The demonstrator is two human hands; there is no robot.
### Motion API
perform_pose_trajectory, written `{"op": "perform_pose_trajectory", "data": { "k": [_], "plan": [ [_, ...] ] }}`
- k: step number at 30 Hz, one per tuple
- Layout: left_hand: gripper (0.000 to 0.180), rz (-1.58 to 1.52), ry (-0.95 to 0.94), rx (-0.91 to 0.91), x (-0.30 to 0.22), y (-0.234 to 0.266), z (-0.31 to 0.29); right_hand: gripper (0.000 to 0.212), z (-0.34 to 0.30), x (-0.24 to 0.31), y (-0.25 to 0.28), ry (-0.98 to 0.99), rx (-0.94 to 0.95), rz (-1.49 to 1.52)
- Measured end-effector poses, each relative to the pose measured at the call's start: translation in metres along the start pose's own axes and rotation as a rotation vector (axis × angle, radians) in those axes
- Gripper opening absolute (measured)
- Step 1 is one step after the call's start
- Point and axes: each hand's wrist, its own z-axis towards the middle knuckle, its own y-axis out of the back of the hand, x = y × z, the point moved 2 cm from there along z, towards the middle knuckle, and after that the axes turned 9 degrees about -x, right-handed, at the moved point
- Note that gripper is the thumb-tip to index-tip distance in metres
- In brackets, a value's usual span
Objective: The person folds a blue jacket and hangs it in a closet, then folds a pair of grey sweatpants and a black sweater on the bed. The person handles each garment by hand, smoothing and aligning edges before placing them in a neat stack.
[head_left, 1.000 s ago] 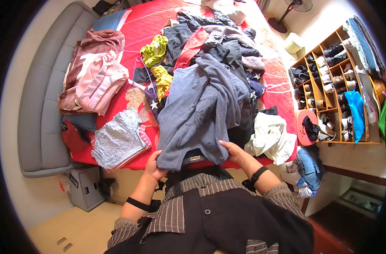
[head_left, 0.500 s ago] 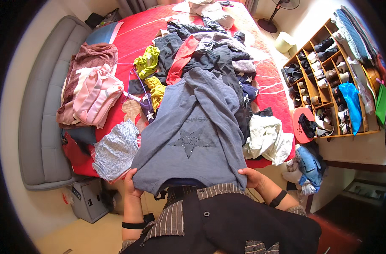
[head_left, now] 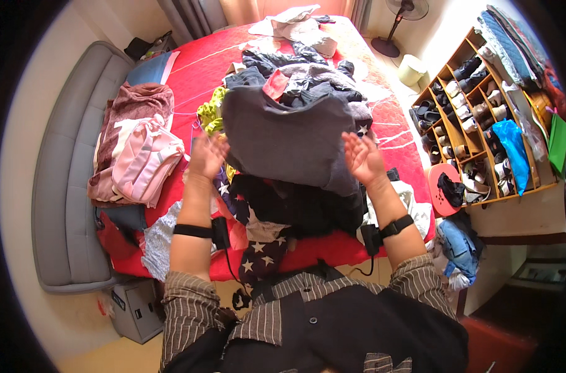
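Note:
A dark grey-blue shirt (head_left: 289, 140) spreads over the heap of clothes on the bed, its neckline toward the far side. At its left edge is my left hand (head_left: 208, 156), palm up with fingers apart, gripping nothing. My right hand (head_left: 365, 160) is at the shirt's right edge, likewise open with spread fingers. Whether the fingertips touch the cloth, I cannot tell. Black clothing (head_left: 295, 208) lies just nearer to me than the shirt, beside a dark blue cloth with white stars (head_left: 261, 256).
The red-covered bed (head_left: 199, 74) also bears a pink backpack (head_left: 147, 158), a yellow-green garment (head_left: 211, 112), white clothing (head_left: 410, 202) and pale patterned cloth (head_left: 160, 239). A shoe rack (head_left: 472, 140) and a pink stool (head_left: 443, 198) stand right. A grey box (head_left: 136, 314) sits on the floor.
Both hands have moved away from me, up over the bed, and let go of the shirt's neckline edge. The shirt's near end now lies flipped to the far side, its star print hidden.

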Motion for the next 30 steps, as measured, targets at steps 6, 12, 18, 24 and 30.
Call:
{"op": "perform_pose_trajectory", "data": {
  "k": [6,12,18,24,30],
  "plan": [
    [0.014,0.080,0.470,-0.316,0.117,0.080,0.009,0.024,-0.009,-0.066,0.091,-0.385,-0.184,-0.368],
    [0.056,0.091,0.500,-0.327,0.160,0.073,0.024,0.059,-0.006,-0.089,0.099,-0.317,-0.388,-0.385],
    [0.080,0.083,0.409,-0.476,0.180,0.038,0.067,0.082,0.050,-0.084,0.110,-0.221,-0.803,-0.154],
    [0.046,-0.044,0.313,-0.582,0.173,0.036,0.098,0.058,0.054,-0.053,0.140,-0.026,-0.971,-0.336],
    [0.045,-0.292,0.319,-0.482,0.188,0.054,0.087,0.054,0.030,-0.004,0.107,0.178,-0.913,-0.226]
  ]
}}
